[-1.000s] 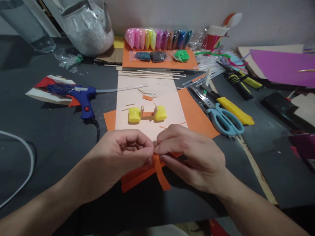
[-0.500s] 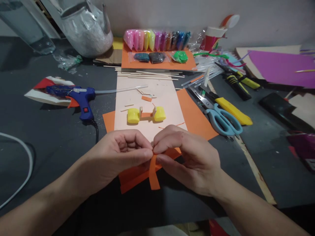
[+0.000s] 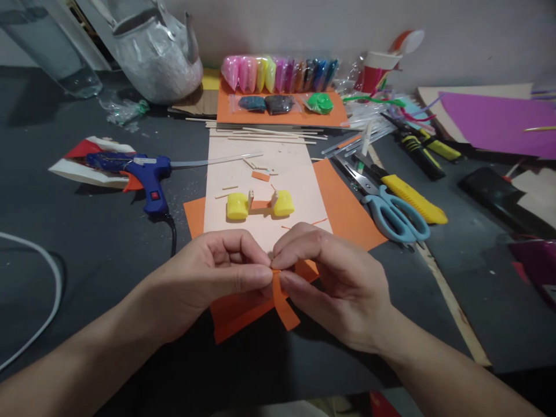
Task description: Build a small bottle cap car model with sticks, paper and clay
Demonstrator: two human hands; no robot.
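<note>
An orange paper strip is pinched at its upper end between the fingertips of both hands, its lower end hanging free. My left hand grips it from the left, thumb against index finger. From the right, my right hand pinches the same end; the fingertips nearly meet and hide the top of the strip. Beneath the hands lies a larger orange sheet. Just beyond them, two yellow cylinders joined by an orange piece rest on a cream sheet.
A blue glue gun lies at left near a metal kettle. To the right are blue-handled scissors, a yellow cutter and pliers. Thin sticks and colored clay packs sit at the back.
The strip's hanging end has swung to the right. Both hands keep their pinch at nearly the same spot, and the whole view has shifted slightly.
</note>
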